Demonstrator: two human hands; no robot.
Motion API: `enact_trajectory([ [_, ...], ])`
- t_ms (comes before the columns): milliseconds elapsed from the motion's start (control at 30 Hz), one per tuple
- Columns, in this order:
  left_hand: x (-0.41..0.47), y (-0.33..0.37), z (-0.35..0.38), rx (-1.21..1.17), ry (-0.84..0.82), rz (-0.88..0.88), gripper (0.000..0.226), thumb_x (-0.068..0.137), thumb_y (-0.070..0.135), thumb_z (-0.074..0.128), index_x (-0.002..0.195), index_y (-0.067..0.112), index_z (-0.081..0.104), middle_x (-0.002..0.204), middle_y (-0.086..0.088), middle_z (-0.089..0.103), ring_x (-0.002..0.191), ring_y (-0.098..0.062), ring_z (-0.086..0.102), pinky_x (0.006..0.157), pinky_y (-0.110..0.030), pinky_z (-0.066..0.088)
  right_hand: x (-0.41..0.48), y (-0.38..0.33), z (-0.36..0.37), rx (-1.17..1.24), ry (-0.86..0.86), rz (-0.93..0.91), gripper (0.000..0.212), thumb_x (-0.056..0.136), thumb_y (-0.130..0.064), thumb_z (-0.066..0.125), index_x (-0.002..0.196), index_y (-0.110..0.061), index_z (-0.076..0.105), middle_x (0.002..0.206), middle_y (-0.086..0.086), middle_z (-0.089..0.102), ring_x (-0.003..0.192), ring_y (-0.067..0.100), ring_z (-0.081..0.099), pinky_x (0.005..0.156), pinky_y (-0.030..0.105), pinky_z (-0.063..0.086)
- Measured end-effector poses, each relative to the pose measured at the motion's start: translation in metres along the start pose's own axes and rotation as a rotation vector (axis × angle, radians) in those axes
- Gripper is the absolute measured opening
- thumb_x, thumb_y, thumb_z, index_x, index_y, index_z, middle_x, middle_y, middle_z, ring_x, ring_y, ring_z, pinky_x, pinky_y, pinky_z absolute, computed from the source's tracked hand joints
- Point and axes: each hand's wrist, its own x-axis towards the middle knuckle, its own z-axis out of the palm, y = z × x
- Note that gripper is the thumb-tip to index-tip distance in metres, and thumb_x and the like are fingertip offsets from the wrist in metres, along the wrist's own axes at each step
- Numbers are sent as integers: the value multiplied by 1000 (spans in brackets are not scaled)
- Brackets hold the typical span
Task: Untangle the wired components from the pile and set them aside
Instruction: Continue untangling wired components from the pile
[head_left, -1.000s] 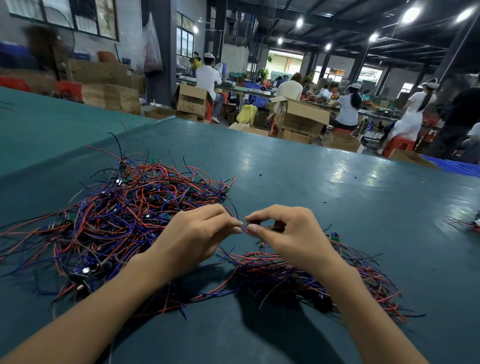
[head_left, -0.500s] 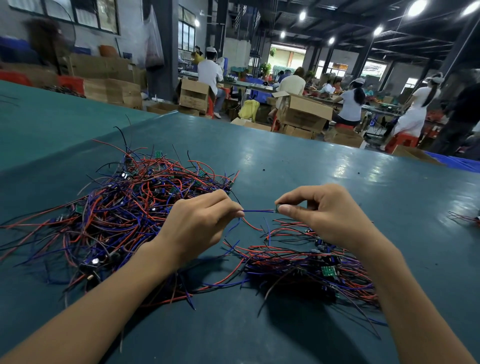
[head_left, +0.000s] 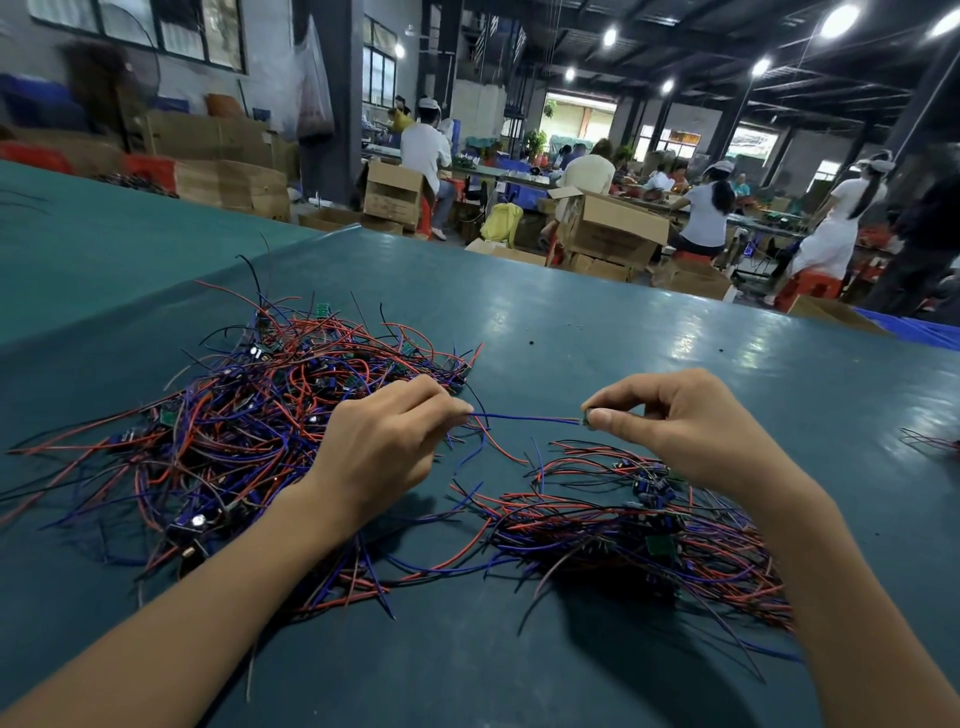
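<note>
A big tangled pile (head_left: 244, 431) of red, blue and black wires with small green boards lies on the left of the table. A smaller, straighter bundle of set-aside wired components (head_left: 639, 530) lies to the right. Between them a blue wire (head_left: 524, 418) is stretched taut. My left hand (head_left: 384, 447) pinches its left end beside the big pile. My right hand (head_left: 691, 421) pinches a small component at its right end, above the smaller bundle. A red wire hangs down from the left pinch.
The dark teal table (head_left: 597, 338) runs back to a far edge, with a lighter teal surface (head_left: 104, 234) at the left. A few loose wires (head_left: 930, 441) lie at the right edge. Cardboard boxes (head_left: 608, 228) and seated workers fill the hall behind.
My hands have moved apart, from touching to well separated. The right hand drew the component rightward, pulling the blue wire out straight from the left hand's pinch.
</note>
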Motion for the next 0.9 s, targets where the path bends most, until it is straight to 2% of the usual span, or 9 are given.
enact_trajectory([
  [67, -1, -1, 1, -4, 19, -25, 15, 99, 16, 63, 105, 14, 77, 95, 1, 70, 79, -22, 68, 53, -40, 53, 0, 0, -2, 4, -3, 6, 2, 87, -25, 79, 87, -27, 80, 53, -15, 61, 41, 5, 34, 46, 10, 30],
  [200, -3, -1, 5, -104, 59, -64, 19, 101, 16, 60, 109, 4, 74, 95, -6, 66, 74, -23, 66, 58, -40, 55, -2, 0, -1, 10, -112, 38, 4, 85, -28, 80, 89, -29, 79, 78, -21, 72, 46, 4, 38, 48, 11, 34],
  [333, -3, -3, 7, -150, 91, -74, 20, 100, 18, 64, 106, 0, 72, 92, -6, 65, 74, -20, 63, 63, -37, 56, -3, 0, -4, 25, -148, 45, 12, 80, -27, 84, 90, -29, 79, 70, -24, 69, 47, 4, 36, 48, 11, 33],
  [500, -3, 0, 11, -106, 79, -68, 23, 104, 17, 56, 110, 0, 69, 93, -8, 60, 73, -25, 59, 60, -42, 55, -2, 5, -7, 44, -144, 71, 15, 82, -19, 83, 94, -25, 78, 53, -28, 58, 43, 4, 35, 46, 9, 30],
  [600, -2, 1, 12, -126, 73, -82, 25, 105, 16, 52, 111, -2, 68, 94, -10, 58, 74, -26, 58, 63, -41, 55, -3, 4, -8, 89, -138, 109, 15, 83, -20, 81, 98, -25, 78, 63, -22, 66, 47, 2, 41, 51, 9, 35],
  [700, -2, 2, 12, -169, 83, -123, 23, 103, 14, 54, 107, -4, 66, 92, -11, 57, 74, -24, 54, 69, -33, 50, -3, 2, -9, 153, -160, 148, 15, 90, -20, 74, 105, -24, 76, 83, -6, 77, 57, 4, 56, 58, 20, 46],
  [833, -3, 3, 13, -209, 50, -165, 17, 101, 5, 52, 107, -7, 63, 94, -11, 55, 80, -18, 48, 78, -23, 43, -4, 0, -7, 127, -241, 152, 17, 102, -16, 57, 105, -20, 73, 87, -2, 79, 50, 11, 50, 53, 17, 43],
  [900, -2, 4, 12, -221, 27, -180, 19, 101, 3, 48, 109, -6, 62, 96, -12, 54, 84, -19, 50, 82, -22, 44, -4, 0, -7, 121, -268, 174, 20, 104, -14, 54, 107, -19, 73, 89, -1, 79, 49, 11, 48, 50, 13, 40],
])
